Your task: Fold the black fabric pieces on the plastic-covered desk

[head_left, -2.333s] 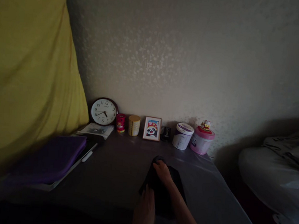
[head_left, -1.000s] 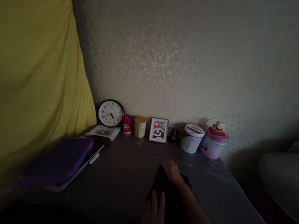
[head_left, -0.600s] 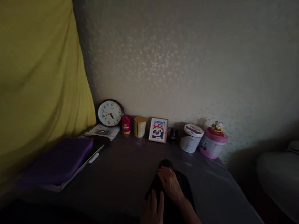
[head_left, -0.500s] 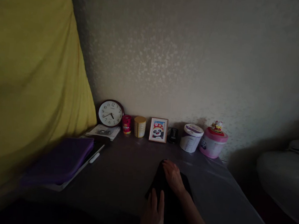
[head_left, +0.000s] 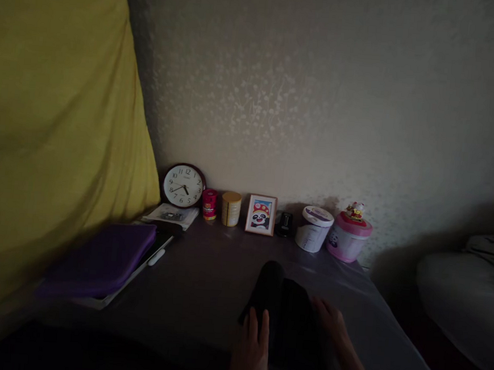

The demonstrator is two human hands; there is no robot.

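A piece of black cloth (head_left: 292, 308), folded, lies on the table in front of me; in the dark its exact kind does not show. At its near left part my left hand (head_left: 252, 345) rests with its fingers stretched out over it. My right hand (head_left: 332, 324) is at the cloth's right edge, the fingers bent together and closed on that edge. The fingertips there are dim and partly hidden. A rounded fold stands out at the cloth's far left end.
Along the wall stand a clock (head_left: 183, 186), a red can (head_left: 209, 205), a yellow-lidded can (head_left: 231, 209), a framed panda picture (head_left: 260, 215), a small black object (head_left: 285, 224), a white tub (head_left: 313, 230) and a pink tub (head_left: 347, 238). A purple case (head_left: 104, 259) lies left, beside a yellow curtain (head_left: 65, 108).
My right hand has moved from the cloth's far end to the right and nearer, onto its right edge. The far left fold is now uncovered. My left hand has barely moved.
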